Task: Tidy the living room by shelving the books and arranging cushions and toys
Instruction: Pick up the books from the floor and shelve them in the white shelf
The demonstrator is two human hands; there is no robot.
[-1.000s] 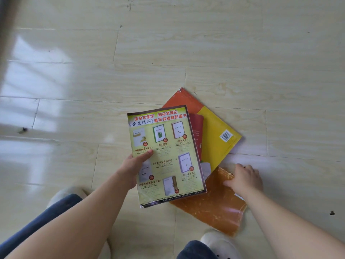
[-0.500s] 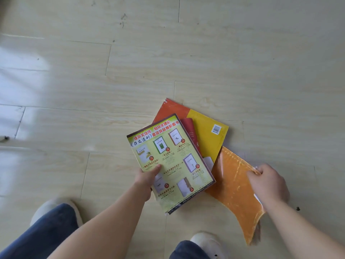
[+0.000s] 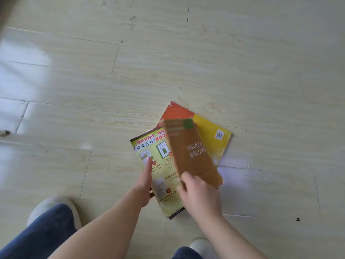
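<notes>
Orange book (image 3: 194, 157) lifted over magazine (image 3: 164, 172) (blurred), right grip (image 3: 199, 197) at near end.

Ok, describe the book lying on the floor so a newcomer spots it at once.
On the pale plank floor, partly behind two held books, lies a red-and-yellow book. Unlike the yellow-green magazine in the left hand and the brown book in the right hand, nobody holds it, and its corner shows a white barcode.

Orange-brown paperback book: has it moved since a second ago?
Yes: the right hand raised the orange-brown paperback book off the floor, across the yellow-and-red barcoded book.
</notes>
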